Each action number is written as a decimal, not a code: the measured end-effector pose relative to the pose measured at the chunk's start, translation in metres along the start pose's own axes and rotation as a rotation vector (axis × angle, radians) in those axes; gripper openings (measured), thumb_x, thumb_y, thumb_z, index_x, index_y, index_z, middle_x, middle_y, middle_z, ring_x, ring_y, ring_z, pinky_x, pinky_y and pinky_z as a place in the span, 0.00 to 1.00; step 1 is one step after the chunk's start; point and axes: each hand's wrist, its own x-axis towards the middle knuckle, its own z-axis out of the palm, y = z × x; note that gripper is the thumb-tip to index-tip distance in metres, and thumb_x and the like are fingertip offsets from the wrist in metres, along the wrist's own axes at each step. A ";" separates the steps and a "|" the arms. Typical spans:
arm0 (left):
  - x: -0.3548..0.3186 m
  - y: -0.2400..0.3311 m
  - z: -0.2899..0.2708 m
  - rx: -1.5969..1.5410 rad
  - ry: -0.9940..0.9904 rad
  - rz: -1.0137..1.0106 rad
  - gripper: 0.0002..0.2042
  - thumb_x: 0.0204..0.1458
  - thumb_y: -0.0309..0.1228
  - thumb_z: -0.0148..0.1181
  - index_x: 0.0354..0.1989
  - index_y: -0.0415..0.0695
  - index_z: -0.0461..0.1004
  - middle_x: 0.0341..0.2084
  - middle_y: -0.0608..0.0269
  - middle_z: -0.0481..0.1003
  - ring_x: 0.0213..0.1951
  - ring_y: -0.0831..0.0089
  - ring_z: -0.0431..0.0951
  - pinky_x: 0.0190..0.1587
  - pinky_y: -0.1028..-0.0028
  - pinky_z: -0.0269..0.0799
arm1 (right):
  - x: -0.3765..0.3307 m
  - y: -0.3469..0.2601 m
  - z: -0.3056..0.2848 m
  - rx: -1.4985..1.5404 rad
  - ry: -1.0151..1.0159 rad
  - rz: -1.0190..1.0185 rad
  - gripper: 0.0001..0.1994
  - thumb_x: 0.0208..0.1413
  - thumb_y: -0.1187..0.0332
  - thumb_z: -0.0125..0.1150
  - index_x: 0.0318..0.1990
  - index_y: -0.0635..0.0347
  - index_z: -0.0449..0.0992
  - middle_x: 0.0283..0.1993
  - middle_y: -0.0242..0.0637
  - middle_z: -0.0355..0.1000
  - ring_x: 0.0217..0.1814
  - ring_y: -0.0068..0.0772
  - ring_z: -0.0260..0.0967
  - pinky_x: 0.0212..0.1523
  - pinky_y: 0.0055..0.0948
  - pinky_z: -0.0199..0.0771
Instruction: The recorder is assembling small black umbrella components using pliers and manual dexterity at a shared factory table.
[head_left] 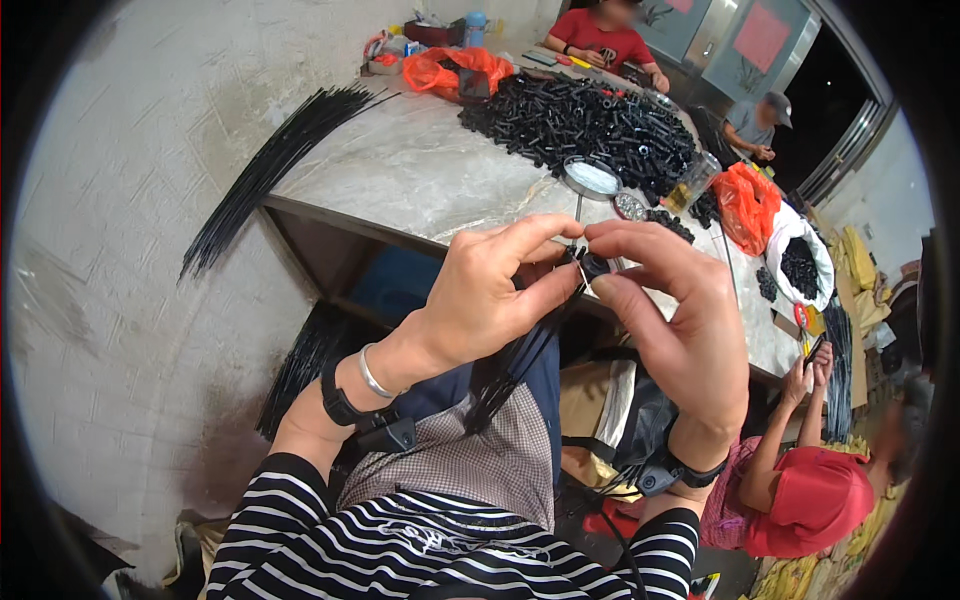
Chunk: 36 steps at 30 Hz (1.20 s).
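Note:
Both my hands meet in front of me, above my lap at the table's near edge. With thumb and forefinger my left hand pinches the upper end of a bundle of thin black strands, which hangs down over my lap. A thin white strip shows at the bundle's top, between the hands. My right hand curls its thumb and forefinger around the same spot, by a small dark piece. What exactly its fingertips grip is hidden.
On the grey table lie a big heap of short black pieces, a round dish and red plastic bags. Long black strands overhang its left edge. A white sack and a red-capped person are at right.

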 end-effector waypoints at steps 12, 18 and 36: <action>-0.008 0.018 -0.030 -0.050 -0.197 -0.137 0.16 0.45 0.20 0.63 0.45 0.35 0.74 0.27 0.58 0.78 0.30 0.78 0.79 0.34 0.78 0.74 | -0.006 -0.020 0.023 -0.283 0.101 -0.155 0.09 0.46 0.79 0.59 0.37 0.67 0.75 0.38 0.45 0.74 0.37 0.50 0.72 0.36 0.37 0.72; -0.015 0.013 -0.037 -0.169 -0.152 -0.038 0.16 0.48 0.23 0.64 0.47 0.35 0.74 0.28 0.59 0.79 0.29 0.80 0.77 0.33 0.80 0.74 | -0.007 -0.027 0.031 -0.293 0.105 -0.158 0.09 0.47 0.79 0.58 0.38 0.67 0.75 0.39 0.45 0.74 0.38 0.49 0.73 0.38 0.36 0.73; -0.001 -0.007 -0.036 -0.162 -0.118 -0.187 0.14 0.52 0.24 0.60 0.47 0.34 0.74 0.31 0.59 0.79 0.34 0.78 0.79 0.38 0.80 0.74 | -0.005 0.020 0.067 0.008 0.325 -0.077 0.18 0.46 0.86 0.57 0.47 0.65 0.75 0.49 0.42 0.72 0.47 0.33 0.73 0.43 0.24 0.75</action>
